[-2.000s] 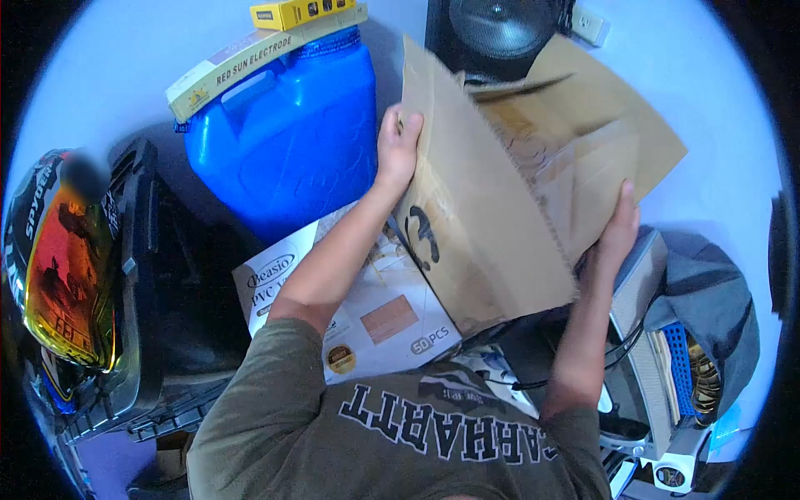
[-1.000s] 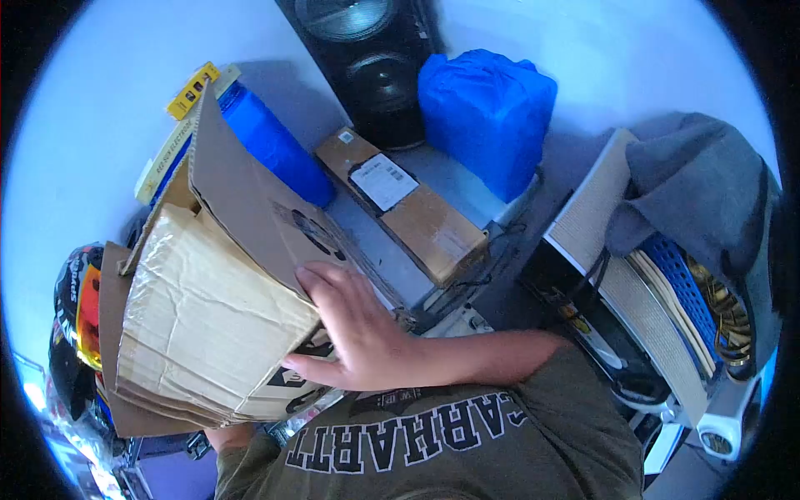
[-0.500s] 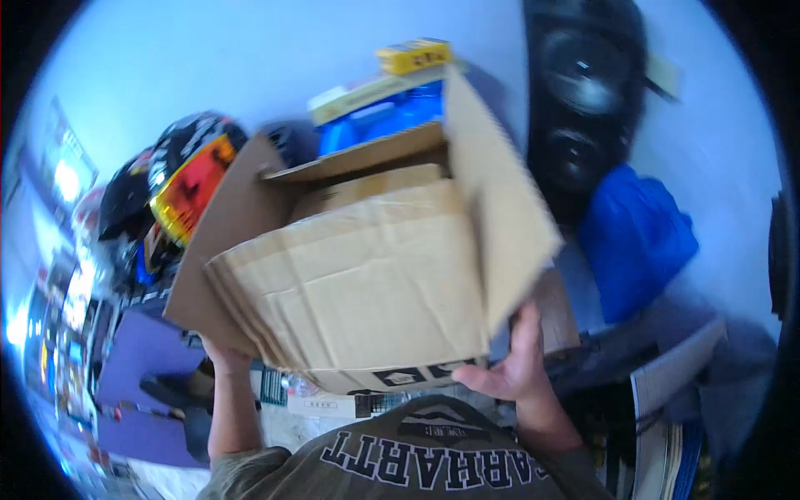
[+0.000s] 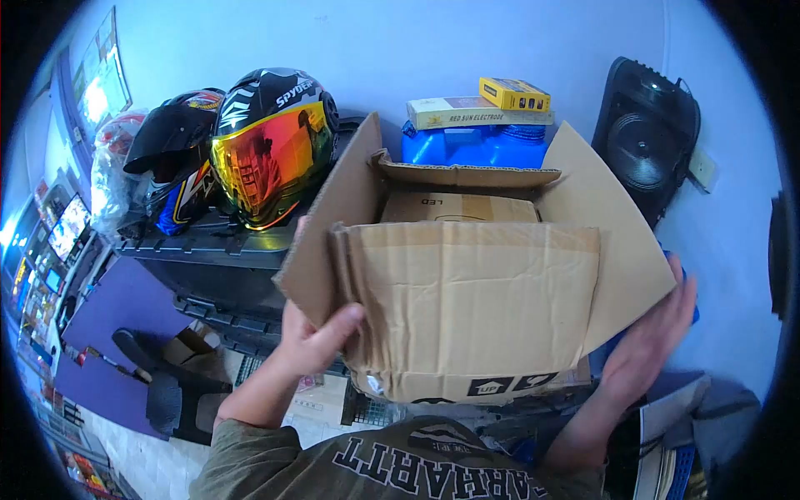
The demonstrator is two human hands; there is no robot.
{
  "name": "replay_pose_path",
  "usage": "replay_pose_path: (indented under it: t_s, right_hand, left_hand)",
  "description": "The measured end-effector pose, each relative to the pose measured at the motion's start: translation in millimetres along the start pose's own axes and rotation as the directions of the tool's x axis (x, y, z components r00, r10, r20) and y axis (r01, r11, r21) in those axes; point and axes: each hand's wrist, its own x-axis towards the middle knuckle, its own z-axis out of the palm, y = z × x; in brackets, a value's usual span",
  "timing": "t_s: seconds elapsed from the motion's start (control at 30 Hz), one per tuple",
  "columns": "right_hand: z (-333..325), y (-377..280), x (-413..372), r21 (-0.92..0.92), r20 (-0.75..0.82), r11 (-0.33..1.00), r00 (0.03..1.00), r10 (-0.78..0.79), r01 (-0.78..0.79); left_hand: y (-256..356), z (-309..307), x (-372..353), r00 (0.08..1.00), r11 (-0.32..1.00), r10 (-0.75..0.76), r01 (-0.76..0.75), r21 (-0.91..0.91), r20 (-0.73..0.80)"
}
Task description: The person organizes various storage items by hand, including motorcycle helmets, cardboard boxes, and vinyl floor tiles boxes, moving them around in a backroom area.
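Observation:
A large cardboard box [image 4: 475, 292] with raised flaps is in front of my chest. Folded cardboard stands at its near side, and a smaller box marked LED [image 4: 458, 207] sits inside. My left hand [image 4: 317, 337] grips the box's left side, thumb on the near face and fingers behind the flap. On the right, my right hand [image 4: 654, 333] is spread against the outside of the right flap, its fingers pointing up.
Two helmets [image 4: 271, 150] rest on a black case [image 4: 208, 258] at the left. Behind the box are a blue container [image 4: 467, 147] with two small boxes on top and a black speaker [image 4: 646, 137]. A black chair [image 4: 179, 400] stands lower left.
The box has shifted right and sits more level in view. My right hand has moved from the box's lower right corner up to the outside of the right flap, and its fingers have opened.

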Motion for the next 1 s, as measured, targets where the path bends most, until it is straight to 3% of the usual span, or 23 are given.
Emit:
replay_pose_path:
  t_s: [0.1,0.13,0.2,0.27,0.33,0.4,0.43,0.47,0.5,0.53,0.57,0.63,0.67,0.7,0.73,0.77,0.8,0.87,0.9,0.97,1.0]
  right_hand:
    - [21.2,1.6,39.1,0.336,0.429,0.870,0.881,0.199,-0.360]
    - [35.0,-1.1,40.4,0.320,0.414,0.883,0.889,0.195,-0.343]
    - [57.9,-8.2,34.8,0.014,0.600,0.975,0.782,0.168,-0.220]
    - [59.4,-12.7,35.7,0.006,0.608,0.959,0.763,0.221,-0.282]
    - [55.0,-14.9,27.4,0.006,0.616,0.942,0.743,0.260,-0.335]
    - [52.3,-14.1,14.6,-0.235,0.406,0.927,0.838,0.366,-0.291]
    - [53.8,-17.2,6.9,-0.254,0.391,0.923,0.843,0.370,-0.287]
    - [60.2,-20.9,-1.1,-0.516,0.217,0.847,0.937,0.275,-0.129]
    - [68.0,-24.7,-8.0,-0.747,0.081,0.664,0.990,0.115,-0.016]
    - [75.2,-29.7,-18.4,-0.864,0.193,0.410,0.943,-0.270,0.294]
    - [81.6,-36.9,-28.3,-0.870,0.196,0.396,0.942,-0.272,0.295]
    - [94.3,-51.9,-44.1,-0.847,0.378,0.060,0.679,-0.629,0.528]
    - [100.3,-54.6,-49.7,-0.784,0.411,0.147,0.681,-0.606,0.604]
    - [112.3,-57.1,-51.0,-0.786,0.410,0.139,0.676,-0.612,0.603]
    - [126.4,-58.9,-49.3,-0.773,0.457,0.264,0.796,-0.397,0.576]
    - [135.6,-60.1,-45.3,-0.768,0.497,0.381,0.854,-0.155,0.516]
    - [137.5,-46.5,-41.5,-0.770,0.493,0.378,0.856,-0.159,0.514]
    - [138.6,-3.1,-36.6,-0.795,0.592,0.306,0.781,0.200,0.524]
    - [141.2,-0.2,-32.6,-0.794,0.592,0.308,0.782,0.194,0.524]
    - [143.1,2.6,-27.6,-0.820,0.560,0.424,0.688,0.461,0.384]
    - [143.5,1.7,-27.1,-0.815,0.568,0.429,0.681,0.462,0.389]
  left_hand:
    - [-6.8,-5.5,9.6,0.987,0.994,0.070,-0.082,0.077,0.142]
    - [0.0,1.7,18.9,0.962,0.970,0.238,-0.242,0.015,0.136]
    - [-2.6,-3.1,26.0,0.928,0.928,0.325,-0.350,0.128,0.182]
    - [-4.6,-13.1,33.5,0.912,0.910,0.348,-0.384,0.157,0.215]
    - [-3.6,-23.0,43.2,0.879,0.818,0.394,-0.469,0.334,0.268]
    - [-8.0,-28.7,47.6,0.866,0.800,0.427,-0.496,0.337,0.259]
    - [-9.9,-30.2,46.8,0.860,0.776,0.450,-0.510,0.371,0.241]
    - [-10.9,-29.5,45.5,0.862,0.767,0.465,-0.505,0.395,0.200]
    - [-13.0,-28.6,43.5,0.859,0.772,0.471,-0.512,0.377,0.203]
    - [-16.8,-27.4,39.6,0.833,0.722,0.528,-0.542,0.429,0.165]
    - [-21.8,-26.3,34.9,0.803,0.670,0.582,-0.563,0.484,0.128]
    - [-43.0,-20.7,25.0,0.757,0.630,0.644,-0.608,0.484,0.113]
    - [-48.2,-17.5,20.6,0.803,0.738,0.593,-0.569,0.364,0.054]
    - [-49.8,-16.2,18.7,0.847,0.823,0.532,-0.519,0.232,0.009]
    - [-47.6,-16.6,19.1,0.839,0.821,0.544,-0.531,0.208,-0.008]
    - [-46.0,-18.0,20.9,0.835,0.818,0.551,-0.538,0.204,-0.004]
    - [-45.0,-19.5,22.7,0.831,0.799,0.554,-0.549,0.246,0.055]
    - [-41.2,-22.4,28.2,0.820,0.772,0.555,-0.571,0.280,0.140]
    - [-38.9,-24.3,30.5,0.817,0.768,0.560,-0.575,0.283,0.141]
    - [-35.6,-28.8,31.3,0.794,0.731,0.541,-0.607,0.312,0.279]
    - [-32.8,-30.4,30.6,0.791,0.743,0.534,-0.608,0.280,0.299]
